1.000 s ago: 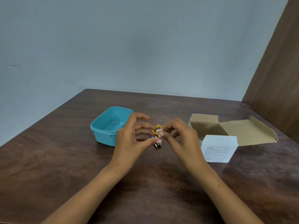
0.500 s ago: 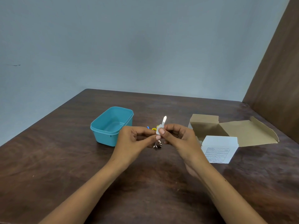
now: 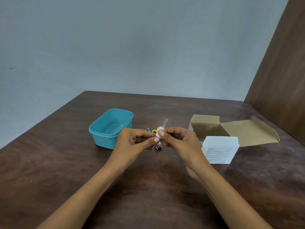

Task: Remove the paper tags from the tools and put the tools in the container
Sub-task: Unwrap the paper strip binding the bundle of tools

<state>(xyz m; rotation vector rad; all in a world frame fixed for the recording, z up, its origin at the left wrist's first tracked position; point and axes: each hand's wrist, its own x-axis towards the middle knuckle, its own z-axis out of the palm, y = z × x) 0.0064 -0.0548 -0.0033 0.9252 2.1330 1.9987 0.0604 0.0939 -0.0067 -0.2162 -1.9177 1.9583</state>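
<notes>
Head view shows two bare forearms reaching in from the near edge of the dark wooden table (image 3: 82, 171), meeting over its middle. Left hand (image 3: 132, 142) has its fingers curled, with thumb and forefinger pinching the lower part of a small white paper tag (image 3: 159, 134). Right hand (image 3: 179, 141) faces it, fingers curled too, its thumb pressed on the upper part of the same tag, so both hands hold one tool between them. From the top of the tag a slim pale tool tip (image 3: 165, 123) sticks up, tilted slightly right. Under the thumbs a small metal clipper (image 3: 158, 145) shows; whether it hangs from the hands or lies on the table cannot be told. Just behind the fingers sit a yellow piece (image 3: 154, 130) and a blue piece (image 3: 148, 129), too small to identify.

Left of the hands, near but apart, stands the teal container (image 3: 102, 129), lidless, its inside bare. Right of the hands lies a white box (image 3: 219, 146) with printed lines on its front, and behind it an opened brown carton (image 3: 239, 131) with its flaps spread. Bare tabletop stretches to the far edge, where a grey wall (image 3: 132, 47) rises; a brown panel (image 3: 283, 80) closes the right side
</notes>
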